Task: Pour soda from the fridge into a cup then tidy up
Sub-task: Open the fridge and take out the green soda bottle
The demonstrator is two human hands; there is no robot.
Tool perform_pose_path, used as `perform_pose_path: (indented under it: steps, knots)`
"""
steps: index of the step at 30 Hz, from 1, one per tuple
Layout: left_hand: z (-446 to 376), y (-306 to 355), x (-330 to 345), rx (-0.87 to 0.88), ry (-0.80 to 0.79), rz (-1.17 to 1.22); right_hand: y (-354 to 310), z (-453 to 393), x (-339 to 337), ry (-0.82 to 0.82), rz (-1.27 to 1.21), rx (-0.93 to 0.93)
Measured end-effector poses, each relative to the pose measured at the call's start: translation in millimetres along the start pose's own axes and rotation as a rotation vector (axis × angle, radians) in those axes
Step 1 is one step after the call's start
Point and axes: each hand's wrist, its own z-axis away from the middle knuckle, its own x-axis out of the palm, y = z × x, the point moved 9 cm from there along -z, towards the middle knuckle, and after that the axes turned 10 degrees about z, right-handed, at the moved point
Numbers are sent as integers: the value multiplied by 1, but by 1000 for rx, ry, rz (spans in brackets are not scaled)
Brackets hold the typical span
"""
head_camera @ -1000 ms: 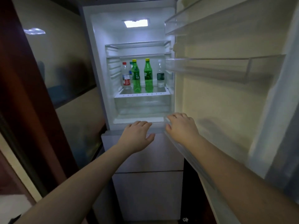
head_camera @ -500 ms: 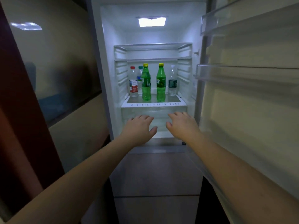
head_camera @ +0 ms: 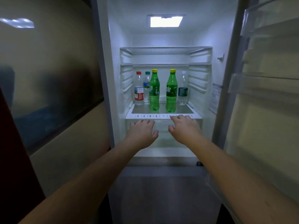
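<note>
The fridge (head_camera: 116, 78) stands open and lit. On its glass shelf (head_camera: 163, 116) stand two green soda bottles with yellow caps, the left one (head_camera: 154, 90) and the right one (head_camera: 171, 91). My left hand (head_camera: 142, 133) and my right hand (head_camera: 184, 128) are both stretched palm-down toward the shelf's front edge, with fingers relaxed and nothing in them. The right hand's fingertips reach the white shelf trim, just below the right soda bottle. No cup is in view.
Clear water bottles flank the sodas: a red-capped one (head_camera: 138, 89), a teal-capped one (head_camera: 146, 88) behind it, and a dark-labelled one (head_camera: 183, 89) on the right. The open fridge door (head_camera: 267, 94) with clear bins fills the right side. A glossy wall panel (head_camera: 48, 78) runs along the left.
The view has swung from the door's inner side to face the fridge interior head on and closer. Both hands have moved forward and up, from the fridge's lower edge to the shelf front.
</note>
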Motion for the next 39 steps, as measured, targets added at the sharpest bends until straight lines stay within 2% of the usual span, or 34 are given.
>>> perform_pose_path:
  steps: [4,15,20,26,31,35,39]
  knots:
    - [-38,-14,6,-15,37,-54,1,-37,17,3,-7,-16]
    - [-132,-47,19,-92,97,-136,6,-142,31,165,-53,-47]
    - [-163,-61,27,-159,108,-102,-3,-180,30,220,-93,-72]
    - [-196,-78,31,-247,228,3,-10,-219,27,288,-190,-83]
    - [-220,-97,47,-330,179,44,-14,-240,17,362,-256,-74]
    - [-229,-106,51,-303,201,79,-19,-266,11,360,-312,-46]
    - [-233,-108,54,-260,265,17,-23,-287,16,375,-439,50]
